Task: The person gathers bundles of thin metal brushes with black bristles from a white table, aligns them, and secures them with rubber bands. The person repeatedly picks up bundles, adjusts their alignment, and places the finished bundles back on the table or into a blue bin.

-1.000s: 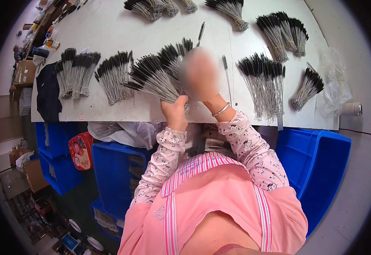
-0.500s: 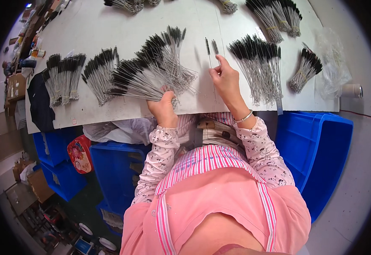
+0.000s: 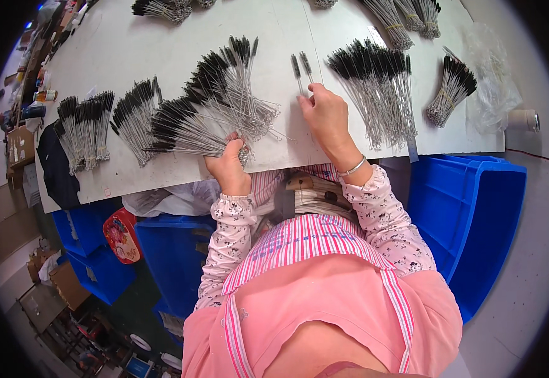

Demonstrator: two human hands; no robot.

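My left hand [image 3: 230,169] is closed round the looped wire ends of a fanned bundle of black-bristled tube brushes [image 3: 183,129], low over the table near its front edge. My right hand [image 3: 327,116] pinches two thin tube brushes [image 3: 296,67] by their wire stems; their bristle ends point away from me, a little apart. Lower parts of those stems are hidden by the fingers. Beyond my left hand, a loose heap of brushes [image 3: 233,82] lies against the held bundle. To the right of my right hand is a wide spread of similar brushes [image 3: 378,88].
Banded brush bundles lie at the left [image 3: 85,129], right [image 3: 452,91] and far edge of the white table [image 3: 274,38]. A clear plastic bag [image 3: 492,75] rests at the right edge. Blue crates [image 3: 463,220] stand below on both sides, with a red container [image 3: 122,236] at left.
The whole view has shifted slightly. My right fingers have curled in more around the two brush stems, the index finger no longer stretched out along one. My left hand keeps its bundle.
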